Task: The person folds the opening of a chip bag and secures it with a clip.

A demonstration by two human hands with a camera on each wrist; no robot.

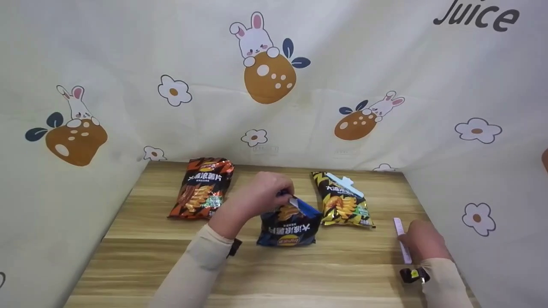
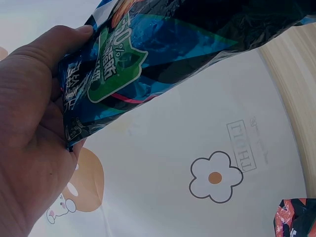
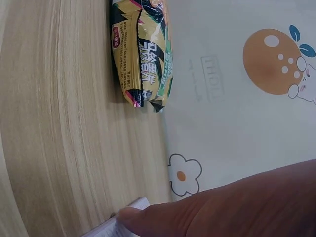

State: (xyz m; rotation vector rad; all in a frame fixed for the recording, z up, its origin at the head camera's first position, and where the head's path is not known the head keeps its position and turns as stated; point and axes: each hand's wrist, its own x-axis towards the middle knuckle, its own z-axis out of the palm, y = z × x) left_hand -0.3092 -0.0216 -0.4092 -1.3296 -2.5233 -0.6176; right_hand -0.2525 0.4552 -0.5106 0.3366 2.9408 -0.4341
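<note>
In the head view my left hand (image 1: 265, 192) grips the top edge of a dark blue chip bag (image 1: 287, 226), which stands with its printing upside down. The left wrist view shows the thumb of that hand (image 2: 34, 113) pressed on the corner of the blue bag (image 2: 163, 54). Over at the right, my right hand (image 1: 424, 241) holds a pale purple clip strip (image 1: 402, 241) at the wooden table. In the right wrist view the thumb of the right hand (image 3: 212, 212) lies on the clip's end (image 3: 118, 224); its other fingers are out of sight there.
A red chip bag (image 1: 201, 188) lies at the table's back left. Right of the blue bag lies a yellow chip bag (image 1: 344, 207) with a light blue clip (image 1: 346, 185) across its top. Printed cloth (image 1: 205, 115) hangs behind and beside the wooden table (image 1: 334, 273).
</note>
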